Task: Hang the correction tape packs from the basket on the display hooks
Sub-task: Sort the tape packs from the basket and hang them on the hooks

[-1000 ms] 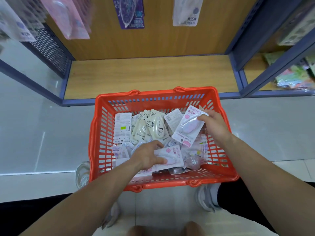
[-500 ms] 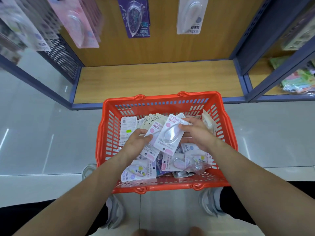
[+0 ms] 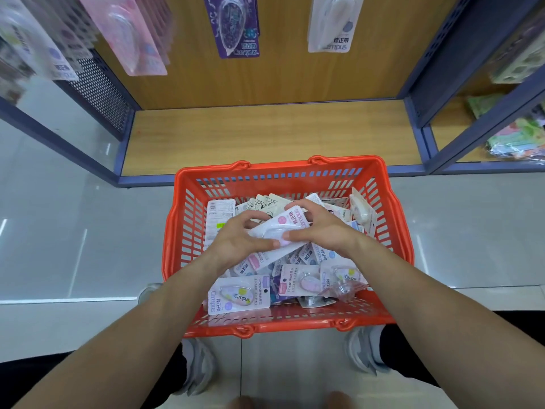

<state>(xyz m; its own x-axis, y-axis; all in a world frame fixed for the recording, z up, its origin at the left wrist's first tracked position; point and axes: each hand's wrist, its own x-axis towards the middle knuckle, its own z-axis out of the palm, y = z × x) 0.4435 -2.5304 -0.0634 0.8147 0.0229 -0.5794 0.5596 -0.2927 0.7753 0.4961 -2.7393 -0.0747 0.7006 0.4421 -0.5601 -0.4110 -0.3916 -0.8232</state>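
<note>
Both hands are on one pink-and-white pack, centre of frame, held just above the pile in the red basket. The left hand grips the lower-left end with its fingers curled round the edge. The right hand is curled over the upper-right end. It could be two packs stacked, can't tell.

Handling, my read:
- Light blister card with a clear bubble over the tape unit.
- The card is stiffish but will crease if squeezed mid-span.
- Glossy, so a bit slippery.
- Best hold is a pinch on the card margin beside the bubble, low down, leaving the top hole free for the hook.

The loose packs in the basket lie overlapped at mixed angles, so lifting one may drag its neighbours.

Hidden or unclear:
- The hooks are cut off above the top edge. Only the lower parts of the hung packs show: pink upper left, purple top centre, white to its right.
- The held pack's hang hole can't be seen.
- The upper-left stock is blurred.
- The basket floor is buried under packs.
</note>
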